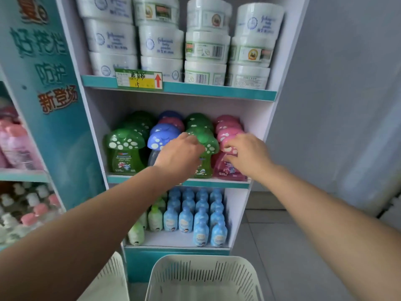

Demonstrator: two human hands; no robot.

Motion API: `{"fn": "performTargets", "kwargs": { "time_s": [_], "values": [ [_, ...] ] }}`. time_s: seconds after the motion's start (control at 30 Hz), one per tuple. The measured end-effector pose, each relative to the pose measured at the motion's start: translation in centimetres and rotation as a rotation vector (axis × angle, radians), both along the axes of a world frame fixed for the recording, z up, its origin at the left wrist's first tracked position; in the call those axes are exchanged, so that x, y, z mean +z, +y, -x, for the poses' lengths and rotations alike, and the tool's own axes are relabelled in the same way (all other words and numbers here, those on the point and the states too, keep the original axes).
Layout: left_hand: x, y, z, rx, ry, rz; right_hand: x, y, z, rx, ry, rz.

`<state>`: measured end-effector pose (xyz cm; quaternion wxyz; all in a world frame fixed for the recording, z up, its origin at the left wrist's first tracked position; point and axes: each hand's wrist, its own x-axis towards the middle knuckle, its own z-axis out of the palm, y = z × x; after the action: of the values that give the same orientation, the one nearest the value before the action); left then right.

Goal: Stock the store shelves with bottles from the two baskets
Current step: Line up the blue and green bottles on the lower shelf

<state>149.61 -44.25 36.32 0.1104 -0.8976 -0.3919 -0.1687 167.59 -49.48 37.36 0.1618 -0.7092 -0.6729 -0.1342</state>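
Observation:
Mushroom-capped bottles fill the middle shelf (121,178) in green, blue and pink rows. My left hand (179,154) is curled over the cap of a front green mushroom bottle (207,141) and grips it. My right hand (247,155) wraps the front pink mushroom bottle (227,168) at the shelf's right end. Both bottles stand upright at the shelf's front edge. Two white slotted baskets sit on the floor below, the right basket (204,276) and the left basket (112,279); nothing shows inside the visible part of the right one.
White tubs (160,40) are stacked on the top shelf above a green price tag (138,80). Small blue bottles (201,213) and pale green bottles (155,218) fill the lower shelf. A teal side panel (50,101) and another shelving unit with pink bottles (15,142) stand left. A grey wall is right.

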Motion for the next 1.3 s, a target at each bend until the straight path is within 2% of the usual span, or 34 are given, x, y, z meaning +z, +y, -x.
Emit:
{"fn": "performTargets", "kwargs": {
  "time_s": [0.13, 0.27, 0.5, 0.8, 1.07, 1.17, 1.23, 1.3],
  "values": [
    [1.5, 1.8, -0.9, 0.030, 0.080, -0.076, 0.5, 1.8, -0.7, -0.056, -0.135, 0.004],
    [1.7, 3.6, -1.9, 0.076, 0.144, 0.006, 0.6, 3.3, -1.0, -0.108, -0.212, 0.111],
    [0.8, 4.9, -2.5, 0.072, 0.012, 0.070, 0.0, 3.8, -1.4, -0.086, -0.361, 0.052],
    [1.3, 5.6, -2.1, 0.023, -0.043, 0.140, 0.5, 3.2, -2.1, -0.018, -0.402, 0.062],
    [1.4, 5.8, -1.8, -0.009, -0.021, 0.140, -0.1, 3.1, -2.7, -0.012, -0.324, 0.055],
    [2.1, 5.7, -1.6, 0.007, -0.002, 0.094, 0.4, 3.4, -2.8, -0.013, -0.177, -0.009],
    [2.7, 6.2, -1.7, 0.014, -0.120, 0.117, 1.0, 4.1, -2.8, -0.027, -0.030, -0.067],
    [3.2, 7.5, -2.1, 0.028, -0.255, 0.146, 1.7, 5.0, -2.7, -0.059, 0.027, -0.063]
  ]
}}
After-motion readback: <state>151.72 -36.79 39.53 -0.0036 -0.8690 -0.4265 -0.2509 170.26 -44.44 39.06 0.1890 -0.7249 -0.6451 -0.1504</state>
